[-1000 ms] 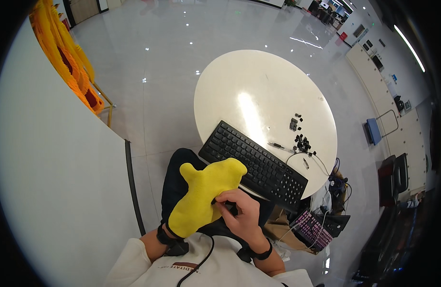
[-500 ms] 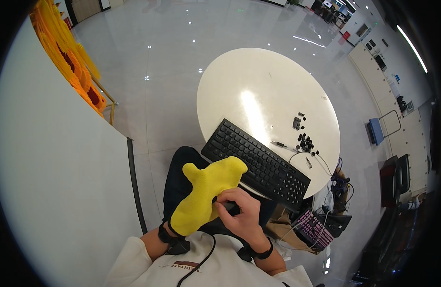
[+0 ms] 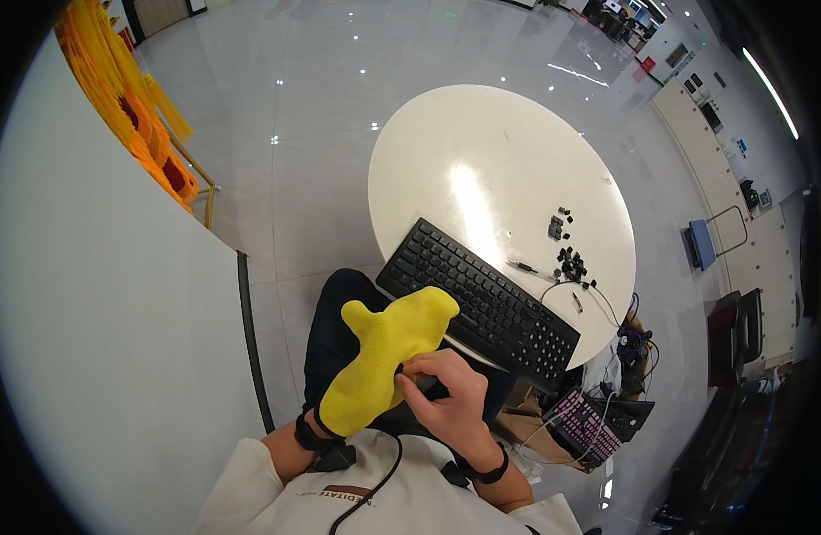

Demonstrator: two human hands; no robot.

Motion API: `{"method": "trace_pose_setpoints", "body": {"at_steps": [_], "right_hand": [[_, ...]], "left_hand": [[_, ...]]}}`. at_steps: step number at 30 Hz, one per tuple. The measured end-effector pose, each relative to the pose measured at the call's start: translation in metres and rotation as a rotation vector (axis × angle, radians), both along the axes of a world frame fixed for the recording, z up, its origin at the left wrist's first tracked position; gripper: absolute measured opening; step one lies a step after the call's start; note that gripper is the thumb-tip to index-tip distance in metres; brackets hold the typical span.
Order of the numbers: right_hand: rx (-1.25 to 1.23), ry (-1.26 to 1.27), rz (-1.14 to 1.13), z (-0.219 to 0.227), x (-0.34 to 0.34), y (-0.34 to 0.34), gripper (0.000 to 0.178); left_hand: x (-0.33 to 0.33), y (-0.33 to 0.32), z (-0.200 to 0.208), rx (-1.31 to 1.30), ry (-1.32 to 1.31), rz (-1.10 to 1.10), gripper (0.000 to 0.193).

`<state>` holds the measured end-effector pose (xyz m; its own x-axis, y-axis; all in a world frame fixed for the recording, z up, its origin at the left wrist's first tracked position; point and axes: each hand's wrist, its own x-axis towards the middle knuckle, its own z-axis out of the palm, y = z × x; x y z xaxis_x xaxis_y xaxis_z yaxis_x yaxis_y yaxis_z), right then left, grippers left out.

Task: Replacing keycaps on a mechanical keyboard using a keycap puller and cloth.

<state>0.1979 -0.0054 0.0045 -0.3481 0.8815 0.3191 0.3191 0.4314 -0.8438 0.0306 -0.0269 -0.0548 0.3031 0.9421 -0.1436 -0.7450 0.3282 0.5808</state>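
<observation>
A thick yellow mitt (image 3: 388, 339) covers my left hand (image 3: 370, 370), its thumb sticking out to one side and the finger part stretched forward over the keyboard's near edge. Pinched between thumb and fingers of my right hand (image 3: 453, 392) is a small black piece (image 3: 399, 368), seemingly a keycap, held against the mitt's right side. The fingertips cover most of it. Just beyond both hands, a black keyboard (image 3: 477, 299) lies aslant on the near edge of the round white table (image 3: 437, 134); bare key sockets show at its right end.
Loose black keycaps (image 3: 571, 266) lie scattered on the table's right side, near a pen (image 3: 522, 267), a short slim tool (image 3: 578, 303) and a cable. Below right are a pink-keyed keyboard (image 3: 584, 428) and a cardboard box (image 3: 522, 417). A white panel (image 3: 116, 312) stands at left.
Both hands keep nearly the same pose. The finger end of the mitt has shifted very slightly, and the whole view has moved a little.
</observation>
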Motion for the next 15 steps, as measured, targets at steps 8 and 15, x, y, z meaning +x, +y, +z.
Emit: {"method": "trace_pose_setpoints", "body": {"at_steps": [8, 15], "right_hand": [[0.029, -0.022, 0.081, 0.006, -0.001, -0.005, 0.021], [0.059, -0.068, 0.03, 0.004, -0.002, -0.003, 0.023]], "left_hand": [[-0.007, -0.003, -0.007, 0.227, 0.415, 0.017, 0.078], [-0.001, -0.001, -0.012, 0.115, 0.186, 0.057, 0.077]]}}
